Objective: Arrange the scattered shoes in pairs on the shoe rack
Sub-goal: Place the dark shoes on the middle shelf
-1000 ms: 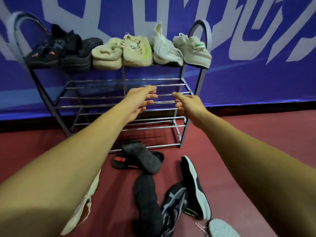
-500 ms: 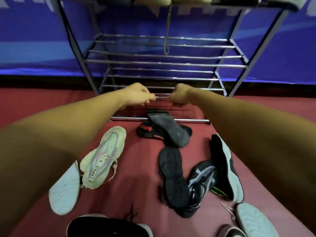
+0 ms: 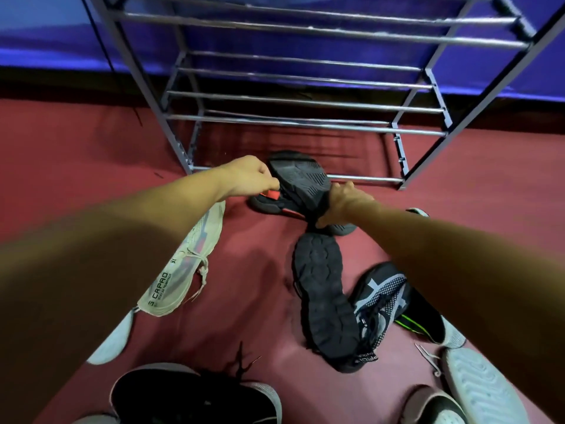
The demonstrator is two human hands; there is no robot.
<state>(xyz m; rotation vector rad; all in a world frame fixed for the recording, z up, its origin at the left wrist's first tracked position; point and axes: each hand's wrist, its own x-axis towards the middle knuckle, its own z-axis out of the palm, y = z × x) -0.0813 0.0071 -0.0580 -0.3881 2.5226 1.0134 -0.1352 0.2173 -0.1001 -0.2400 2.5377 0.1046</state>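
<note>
Two black shoes with red trim lie crossed on the red floor in front of the metal shoe rack [image 3: 305,102]. The upper one [image 3: 298,179] is sole-up, and my right hand [image 3: 342,206] grips its near end. The lower one [image 3: 269,203] lies beneath it; my left hand [image 3: 247,175] pinches its red part. Another black shoe [image 3: 324,292] lies sole-up nearer to me, beside a grey-black knit shoe [image 3: 382,301]. A cream shoe [image 3: 183,270] lies on the left, partly hidden by my left arm.
The rack's lower shelves show bare bars. Behind it hangs a blue banner [image 3: 46,32]. More shoes lie close to me: a black one [image 3: 183,396] at the bottom, a white sole [image 3: 477,390] at bottom right, a pale sole [image 3: 113,341] at left.
My view has dropped from the rack's top shelf to the floor. Both hands have come down from the rack's bars and closed on the crossed black-and-red shoes.
</note>
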